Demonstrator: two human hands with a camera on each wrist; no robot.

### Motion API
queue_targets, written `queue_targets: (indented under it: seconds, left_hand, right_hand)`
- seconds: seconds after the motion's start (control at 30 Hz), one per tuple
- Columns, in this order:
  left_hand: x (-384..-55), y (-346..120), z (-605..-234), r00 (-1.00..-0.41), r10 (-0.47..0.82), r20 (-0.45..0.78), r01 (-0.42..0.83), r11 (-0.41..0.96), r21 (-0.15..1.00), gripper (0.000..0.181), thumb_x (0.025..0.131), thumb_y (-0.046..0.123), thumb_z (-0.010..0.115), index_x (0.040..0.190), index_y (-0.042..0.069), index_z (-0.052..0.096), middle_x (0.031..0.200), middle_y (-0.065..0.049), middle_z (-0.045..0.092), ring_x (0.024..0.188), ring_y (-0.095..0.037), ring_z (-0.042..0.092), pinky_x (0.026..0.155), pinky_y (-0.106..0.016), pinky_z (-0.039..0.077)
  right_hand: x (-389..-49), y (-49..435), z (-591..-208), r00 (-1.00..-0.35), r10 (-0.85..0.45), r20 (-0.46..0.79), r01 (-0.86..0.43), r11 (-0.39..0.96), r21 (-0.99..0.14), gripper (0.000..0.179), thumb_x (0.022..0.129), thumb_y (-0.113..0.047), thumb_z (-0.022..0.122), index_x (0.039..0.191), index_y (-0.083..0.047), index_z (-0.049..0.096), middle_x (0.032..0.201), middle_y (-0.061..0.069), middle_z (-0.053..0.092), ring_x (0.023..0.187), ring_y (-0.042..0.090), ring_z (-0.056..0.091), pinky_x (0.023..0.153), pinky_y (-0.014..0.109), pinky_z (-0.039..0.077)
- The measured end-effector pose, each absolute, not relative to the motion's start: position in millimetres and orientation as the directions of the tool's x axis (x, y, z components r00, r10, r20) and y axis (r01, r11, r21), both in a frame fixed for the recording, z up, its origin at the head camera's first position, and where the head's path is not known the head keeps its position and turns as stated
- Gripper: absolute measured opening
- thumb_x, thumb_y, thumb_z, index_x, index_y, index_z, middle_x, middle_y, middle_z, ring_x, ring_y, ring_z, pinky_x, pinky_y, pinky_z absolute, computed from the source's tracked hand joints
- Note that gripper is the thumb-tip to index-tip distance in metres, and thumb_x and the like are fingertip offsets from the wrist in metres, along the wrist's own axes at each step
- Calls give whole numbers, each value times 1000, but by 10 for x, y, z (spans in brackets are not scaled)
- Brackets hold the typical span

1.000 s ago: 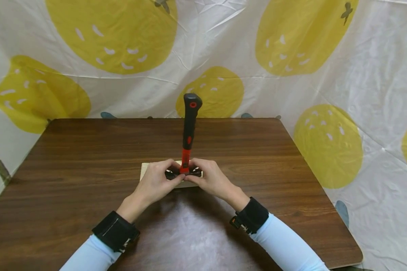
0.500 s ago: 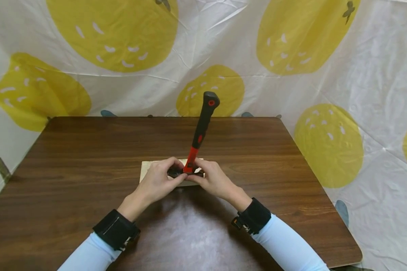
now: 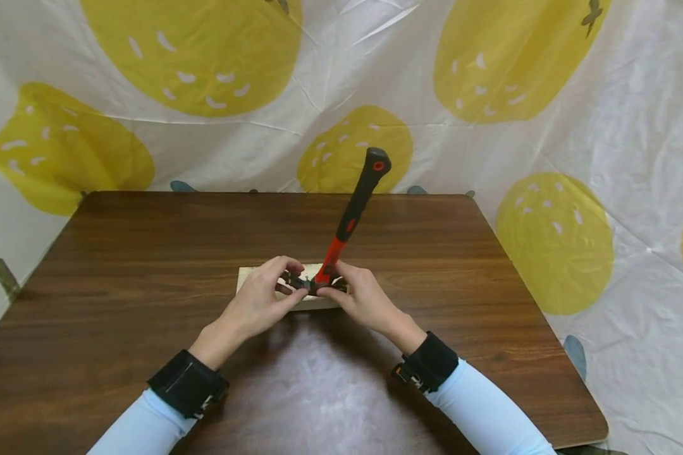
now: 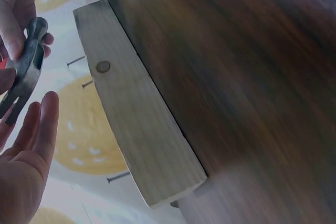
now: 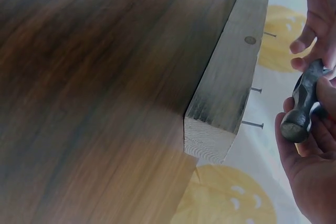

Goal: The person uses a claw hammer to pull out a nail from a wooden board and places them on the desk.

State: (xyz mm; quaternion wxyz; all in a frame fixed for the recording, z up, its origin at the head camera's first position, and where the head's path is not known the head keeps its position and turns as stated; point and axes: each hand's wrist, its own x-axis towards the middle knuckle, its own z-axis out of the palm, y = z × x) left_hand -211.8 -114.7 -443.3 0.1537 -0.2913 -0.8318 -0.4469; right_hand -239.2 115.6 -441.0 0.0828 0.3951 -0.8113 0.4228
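Observation:
A claw hammer [image 3: 353, 215] with a black and red handle is held head down, its handle leaning up to the right. My right hand [image 3: 370, 300] grips the steel head, thumb on the near side and fingers round the striking end [image 5: 295, 127]. Around the claw [image 4: 21, 95], my left hand [image 3: 253, 303] is loosely spread; its thumb is at the claw while its straighter fingers [image 4: 48, 119] stand off from it. Beneath both hands a pale wooden block [image 4: 139, 114] lies on the table, with nails [image 5: 253, 125] sticking up from its top.
The block has a round knot [image 4: 103, 66] on its near side. It rests on a brown wood-grain table [image 3: 461, 303]. Behind and to the right hangs a white cloth [image 3: 649, 253] printed with big yellow fruit.
The hammer's handle has tipped from nearly upright over to the right. My left fingers have loosened and spread from the claw; the right hand has kept its grip.

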Motion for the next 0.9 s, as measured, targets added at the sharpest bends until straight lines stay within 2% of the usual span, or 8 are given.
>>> queue_targets:
  seconds: [0.2, 0.43, 0.63, 0.9]
  left_hand:
    - [-2136, -1190, -4430, -763, 333, 554, 645, 427, 634, 40, 83, 4, 86, 116, 2, 63, 107, -8, 64, 94, -22, 65, 74, -35, 59]
    - [-2152, -1256, -4418, -765, 302, 569, 642, 434, 632, 42, 85, 4, 83, 120, -2, 61, 110, -14, 65, 97, -30, 66, 75, -39, 59]
    - [-2156, -1321, -4423, -762, 286, 581, 638, 482, 600, 32, 88, 1, 79, 117, -2, 63, 109, -12, 65, 97, -28, 64, 75, -37, 58]
    - [-2160, -1421, -4448, -766, 263, 587, 616, 561, 553, 26, 87, -3, 77, 111, 0, 67, 106, -11, 66, 96, -28, 63, 75, -45, 55]
  right_hand:
    - [-2394, 1197, -4411, -691, -549, 471, -700, 346, -625, 26, 89, -6, 79, 110, -4, 64, 102, 8, 74, 96, 19, 71, 81, 38, 58]
    - [-2435, 1253, -4428, -709, -526, 469, -690, 382, -615, 24, 89, -9, 80, 109, -6, 66, 101, 7, 75, 97, 20, 71, 83, 43, 56]
    - [-2462, 1314, -4423, -739, -512, 438, -654, 394, -646, 21, 91, -7, 78, 107, -5, 65, 99, 7, 74, 95, 23, 72, 79, 43, 58]
    - [-2493, 1396, -4429, -769, -490, 410, -624, 437, -648, 21, 91, -6, 77, 107, -4, 64, 99, 8, 74, 95, 23, 71, 80, 41, 58]
